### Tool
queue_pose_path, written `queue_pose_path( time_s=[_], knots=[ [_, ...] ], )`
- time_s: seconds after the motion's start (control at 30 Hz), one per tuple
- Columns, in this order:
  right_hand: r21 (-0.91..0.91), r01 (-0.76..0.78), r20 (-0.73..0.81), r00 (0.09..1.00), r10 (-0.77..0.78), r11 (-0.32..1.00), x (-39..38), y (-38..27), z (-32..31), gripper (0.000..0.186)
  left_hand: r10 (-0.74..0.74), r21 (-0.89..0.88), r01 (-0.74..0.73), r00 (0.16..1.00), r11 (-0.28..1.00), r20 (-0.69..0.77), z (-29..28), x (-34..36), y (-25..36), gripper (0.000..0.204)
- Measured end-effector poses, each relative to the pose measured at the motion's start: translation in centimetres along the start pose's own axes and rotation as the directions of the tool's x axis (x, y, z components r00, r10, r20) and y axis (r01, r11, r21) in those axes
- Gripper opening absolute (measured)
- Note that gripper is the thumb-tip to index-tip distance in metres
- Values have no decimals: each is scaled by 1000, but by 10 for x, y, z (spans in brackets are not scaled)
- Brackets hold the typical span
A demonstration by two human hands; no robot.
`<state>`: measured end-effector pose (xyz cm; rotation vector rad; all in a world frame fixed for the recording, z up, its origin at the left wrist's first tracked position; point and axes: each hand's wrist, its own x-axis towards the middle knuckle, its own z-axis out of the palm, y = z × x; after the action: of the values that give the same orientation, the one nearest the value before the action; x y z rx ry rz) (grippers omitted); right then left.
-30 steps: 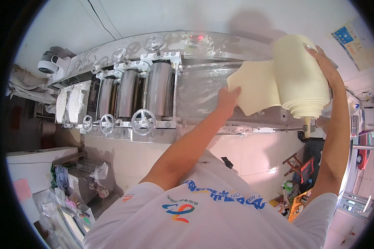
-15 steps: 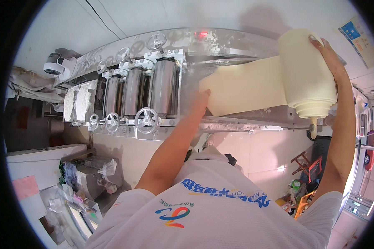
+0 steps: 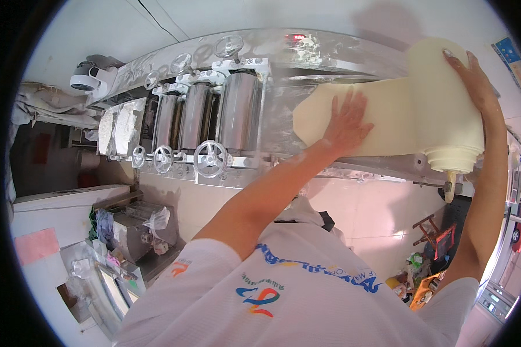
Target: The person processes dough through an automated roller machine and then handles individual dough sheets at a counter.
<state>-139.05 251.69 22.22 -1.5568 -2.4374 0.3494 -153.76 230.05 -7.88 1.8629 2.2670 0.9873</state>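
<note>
A wide cream-coloured dough sheet (image 3: 391, 107) lies on the metal bed of a rolling machine (image 3: 275, 113). Its right part is wound into a thick dough roll (image 3: 443, 104). A rod (image 3: 450, 186) pokes out of the roll's near end. My left hand (image 3: 348, 120) lies flat on the sheet with its fingers spread, close to the sheet's loose, pointed left end. Against the roll's far right side rests my right hand (image 3: 472, 80), its fingers stretched out along the dough.
Left of the sheet stand several steel rollers (image 3: 240, 113) with handwheels (image 3: 210, 158) at their ends. Flour-dusted plates (image 3: 121, 127) lie beyond them. A small white camera-like device (image 3: 92, 81) sits at the far left. By the lower right are a wooden stool (image 3: 426, 230) and an orange crate (image 3: 425, 289).
My left hand has let go of the sheet's loose end and moved right, onto the sheet. The loose end now lies down. My right hand stays on the roll; the view has shifted slightly.
</note>
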Motion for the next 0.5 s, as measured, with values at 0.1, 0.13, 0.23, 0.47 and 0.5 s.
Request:
queue_pose_path(
  time_s=[0.1, 0.13, 0.23, 0.47, 0.5],
  knots=[
    [-16, 28, -33, 999, -29, 999, 10, 21, 2, 120, 114, 116, -123, 990, 985, 88, 12, 8, -5, 82],
    [-17, 39, -29, 999, -39, 999, 10, 19, 0, 120, 104, 104, -114, 989, 988, 101, 8, 8, -7, 82],
    [20, 23, 22, 999, -23, 1000, 17, 28, 1, 112, 98, 80, -110, 984, 991, 146, 1, 2, -17, 82],
    [-151, 23, 33, 999, -18, 988, -21, -6, -13, 100, 144, 67, -164, 961, 984, 238, -26, -15, -53, 82],
    [-190, 10, 31, 999, -5, 982, -31, -12, -18, 99, 140, 68, -161, 958, 985, 251, -29, -17, -58, 82]
  ],
)
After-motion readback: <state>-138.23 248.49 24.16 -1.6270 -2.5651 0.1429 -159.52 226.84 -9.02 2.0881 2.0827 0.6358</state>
